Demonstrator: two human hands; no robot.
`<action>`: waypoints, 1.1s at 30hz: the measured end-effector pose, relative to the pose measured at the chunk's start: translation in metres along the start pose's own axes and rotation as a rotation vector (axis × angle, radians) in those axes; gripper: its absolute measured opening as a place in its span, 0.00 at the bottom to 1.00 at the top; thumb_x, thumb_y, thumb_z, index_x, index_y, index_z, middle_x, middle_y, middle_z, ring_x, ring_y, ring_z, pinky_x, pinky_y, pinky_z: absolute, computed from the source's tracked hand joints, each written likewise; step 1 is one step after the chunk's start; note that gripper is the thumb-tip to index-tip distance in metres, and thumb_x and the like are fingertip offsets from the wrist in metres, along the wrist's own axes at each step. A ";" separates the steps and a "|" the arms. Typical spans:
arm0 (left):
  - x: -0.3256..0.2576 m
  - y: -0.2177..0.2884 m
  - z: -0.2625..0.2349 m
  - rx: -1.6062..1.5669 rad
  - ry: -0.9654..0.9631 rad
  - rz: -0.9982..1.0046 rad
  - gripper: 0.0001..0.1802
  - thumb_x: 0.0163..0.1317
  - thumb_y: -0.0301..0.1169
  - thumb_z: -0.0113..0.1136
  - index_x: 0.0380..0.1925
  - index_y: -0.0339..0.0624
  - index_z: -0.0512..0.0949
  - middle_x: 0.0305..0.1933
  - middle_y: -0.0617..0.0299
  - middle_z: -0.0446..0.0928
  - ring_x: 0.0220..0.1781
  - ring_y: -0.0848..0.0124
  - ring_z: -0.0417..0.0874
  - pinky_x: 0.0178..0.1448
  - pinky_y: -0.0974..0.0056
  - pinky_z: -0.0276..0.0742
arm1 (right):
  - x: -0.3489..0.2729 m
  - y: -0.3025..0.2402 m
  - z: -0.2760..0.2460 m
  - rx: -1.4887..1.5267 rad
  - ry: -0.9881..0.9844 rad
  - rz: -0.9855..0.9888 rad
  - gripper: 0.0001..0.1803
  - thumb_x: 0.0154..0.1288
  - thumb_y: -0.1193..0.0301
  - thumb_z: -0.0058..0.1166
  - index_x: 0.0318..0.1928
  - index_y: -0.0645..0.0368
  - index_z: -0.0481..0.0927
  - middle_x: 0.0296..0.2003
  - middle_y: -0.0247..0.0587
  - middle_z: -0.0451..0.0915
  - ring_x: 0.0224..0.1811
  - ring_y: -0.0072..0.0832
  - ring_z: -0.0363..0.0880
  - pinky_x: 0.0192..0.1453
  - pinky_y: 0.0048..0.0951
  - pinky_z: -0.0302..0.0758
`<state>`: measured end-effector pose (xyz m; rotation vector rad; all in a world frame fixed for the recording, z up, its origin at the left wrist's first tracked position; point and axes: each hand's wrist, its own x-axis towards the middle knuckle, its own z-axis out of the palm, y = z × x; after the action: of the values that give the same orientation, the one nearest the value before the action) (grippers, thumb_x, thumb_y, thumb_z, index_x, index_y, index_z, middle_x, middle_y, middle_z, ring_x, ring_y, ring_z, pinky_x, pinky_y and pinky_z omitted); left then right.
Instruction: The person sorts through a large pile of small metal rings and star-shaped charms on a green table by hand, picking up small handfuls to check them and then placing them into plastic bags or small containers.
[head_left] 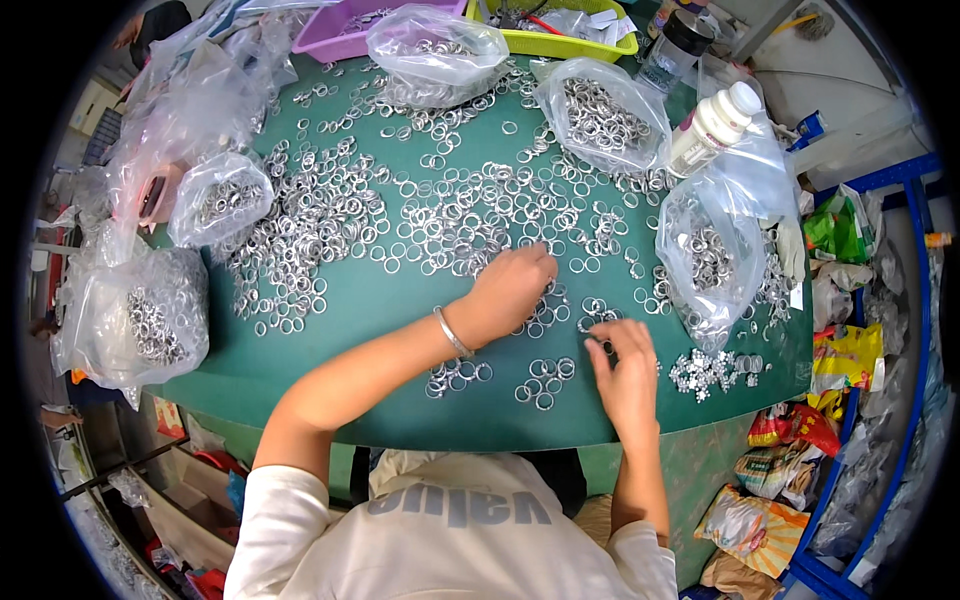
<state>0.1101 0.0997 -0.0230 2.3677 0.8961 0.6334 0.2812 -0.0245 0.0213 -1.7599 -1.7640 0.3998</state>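
Note:
Many silver-coloured metal rings (320, 205) lie loose over a green table (400, 300). My left hand (508, 288), with a silver bangle (453, 333) on its wrist, reaches across to the near edge of the middle heap (460, 222). Its fingers curl down and look closed; their tips, and anything in them, are hidden. At right, my right hand (628, 365) is beside a small ring group (597, 312), thumb and fingers apart and touching or almost touching it. Two more small groups, a left one (458, 376) and a right one (546, 382), lie nearer my body.
Clear plastic bags of rings stand left (150, 315), back (435, 60) and right (708, 250). Small silver pieces (695, 373) lie right of my right hand. Purple (335, 35) and yellow-green (560, 42) baskets, a white bottle (715, 130) and a dark-lidded jar (675, 55) line the back.

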 end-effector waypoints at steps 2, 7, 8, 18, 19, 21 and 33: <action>0.002 0.010 -0.009 -0.056 0.035 -0.001 0.04 0.58 0.22 0.57 0.35 0.37 0.76 0.35 0.51 0.74 0.37 0.50 0.77 0.41 0.52 0.74 | 0.010 -0.001 0.003 -0.050 0.035 0.011 0.08 0.52 0.78 0.62 0.35 0.61 0.80 0.36 0.39 0.77 0.40 0.40 0.72 0.45 0.39 0.68; -0.032 0.051 -0.018 -0.125 -0.114 0.030 0.06 0.58 0.22 0.56 0.36 0.37 0.76 0.35 0.51 0.73 0.38 0.52 0.77 0.41 0.53 0.74 | 0.029 0.014 0.033 -0.144 0.060 -0.128 0.08 0.52 0.77 0.63 0.34 0.59 0.80 0.37 0.37 0.76 0.40 0.38 0.71 0.44 0.37 0.65; -0.041 0.053 -0.013 -0.122 -0.158 0.017 0.06 0.58 0.22 0.55 0.36 0.37 0.76 0.36 0.51 0.73 0.38 0.52 0.77 0.41 0.54 0.74 | 0.030 0.016 0.037 -0.142 0.059 -0.141 0.07 0.52 0.76 0.63 0.33 0.59 0.80 0.37 0.37 0.76 0.40 0.37 0.71 0.44 0.37 0.65; -0.051 0.051 -0.016 -0.193 -0.016 -0.133 0.12 0.60 0.19 0.55 0.45 0.36 0.77 0.37 0.54 0.76 0.36 0.56 0.81 0.40 0.58 0.77 | 0.019 0.025 0.014 0.070 0.043 0.049 0.03 0.56 0.77 0.60 0.32 0.61 0.79 0.35 0.40 0.77 0.40 0.40 0.72 0.48 0.37 0.66; -0.048 0.054 -0.021 -0.213 -0.023 -0.164 0.13 0.61 0.19 0.56 0.46 0.36 0.77 0.37 0.54 0.77 0.35 0.58 0.81 0.40 0.60 0.78 | 0.021 0.024 0.014 0.034 0.053 0.059 0.03 0.56 0.77 0.60 0.32 0.61 0.79 0.35 0.41 0.77 0.40 0.41 0.72 0.48 0.38 0.66; -0.042 0.056 -0.020 -0.337 -0.030 -0.221 0.14 0.61 0.18 0.56 0.48 0.35 0.77 0.38 0.55 0.78 0.35 0.63 0.82 0.41 0.63 0.79 | 0.023 0.024 0.007 0.090 0.045 0.078 0.03 0.58 0.76 0.61 0.32 0.62 0.80 0.36 0.38 0.78 0.38 0.35 0.73 0.46 0.32 0.67; -0.124 0.076 -0.063 -0.660 0.311 -0.510 0.07 0.63 0.26 0.61 0.36 0.32 0.80 0.32 0.54 0.82 0.30 0.72 0.86 0.35 0.68 0.81 | -0.014 -0.041 0.049 0.814 -0.232 0.182 0.12 0.68 0.74 0.53 0.50 0.66 0.76 0.43 0.39 0.79 0.45 0.25 0.76 0.53 0.27 0.72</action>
<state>0.0250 -0.0170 0.0418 1.4105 1.1480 0.9188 0.2177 -0.0314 0.0051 -1.2976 -1.2874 1.2387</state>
